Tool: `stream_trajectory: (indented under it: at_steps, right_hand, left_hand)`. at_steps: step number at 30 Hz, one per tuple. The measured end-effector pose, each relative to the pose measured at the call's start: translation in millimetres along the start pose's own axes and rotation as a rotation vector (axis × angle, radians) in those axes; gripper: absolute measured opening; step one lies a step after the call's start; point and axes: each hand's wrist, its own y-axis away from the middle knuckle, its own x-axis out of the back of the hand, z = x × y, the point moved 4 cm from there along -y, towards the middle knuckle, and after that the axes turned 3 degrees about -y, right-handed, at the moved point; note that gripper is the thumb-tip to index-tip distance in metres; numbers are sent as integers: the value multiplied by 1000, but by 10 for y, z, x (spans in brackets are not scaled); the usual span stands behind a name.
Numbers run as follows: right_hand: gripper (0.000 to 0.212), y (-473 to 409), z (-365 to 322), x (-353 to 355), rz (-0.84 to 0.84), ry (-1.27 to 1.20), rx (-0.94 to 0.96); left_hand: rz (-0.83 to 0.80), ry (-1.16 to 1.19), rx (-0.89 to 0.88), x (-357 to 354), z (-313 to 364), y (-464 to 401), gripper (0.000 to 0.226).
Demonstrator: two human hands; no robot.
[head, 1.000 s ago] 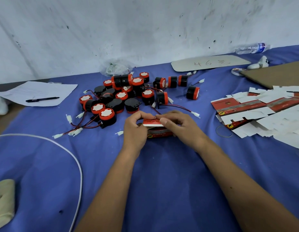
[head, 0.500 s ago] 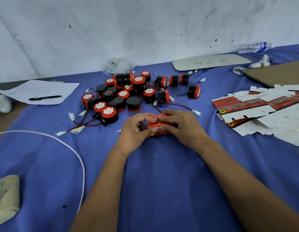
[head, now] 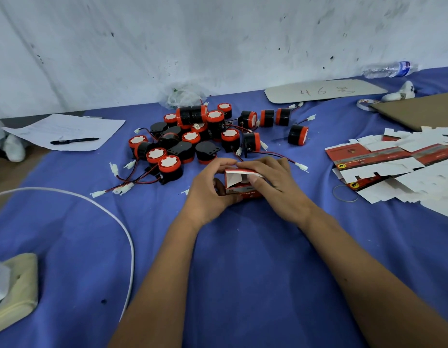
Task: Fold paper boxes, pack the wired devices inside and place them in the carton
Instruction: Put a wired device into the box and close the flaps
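- At the far left we see a cream pouch [head: 16,285] on the blue cloth [head: 243,259], with a white cable [head: 117,222] curving past it.
- Farther back lies a sheet of paper [head: 67,129] with a black pen [head: 74,141] on top.
- Behind the hands we find the heap of wired devices [head: 192,139], black drums with red caps, their red and black leads and white plugs trailing onto the cloth.
- A crumpled clear bag [head: 182,96] sits against the wall behind the heap.
- Our left hand [head: 210,192] curls round the left side of the small red paper box [head: 243,184], thumb on its near face.
- The box rests on the cloth between both hands, just in front of the heap, its white flap open at the top.
- Our right hand [head: 275,184] grips the box from the right, fingers over the top edge and thumb pressing the flap.
- To the right a rubber band [head: 344,193] lies beside the pile of flat unfolded boxes [head: 398,169].
- At the back right we note a grey card [head: 326,91] marked with numbers, a brown cardboard sheet [head: 418,111] and a plastic bottle [head: 391,69] lying on its side.
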Motion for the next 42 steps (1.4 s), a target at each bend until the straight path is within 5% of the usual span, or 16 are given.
stream_trajectory:
  at_steps: [9, 17, 20, 26, 35, 42]
  right_hand:
    - [45, -14, -19, -14, -2, -130, -82]
    - [45, -9, 27, -54, -73, -104, -106]
    - [39, -8, 33, 19, 34, -98, -46]
    - [24, 23, 97, 99, 170, -462, -172]
    - [19, 84, 27, 181, 350, -252, -107]
    - [21, 80, -24, 288, 222, 5, 104]
  left_hand:
    - [21, -3, -21, -2, 5, 1, 67]
    - [138, 110, 34, 103, -59, 8, 20]
    - [179, 153, 10, 102, -77, 8, 18]
    - [174, -47, -62, 77, -31, 21, 19]
    - [192, -323, -255, -60, 206, 61, 31]
    - [230, -348, -274, -98, 203, 58, 23]
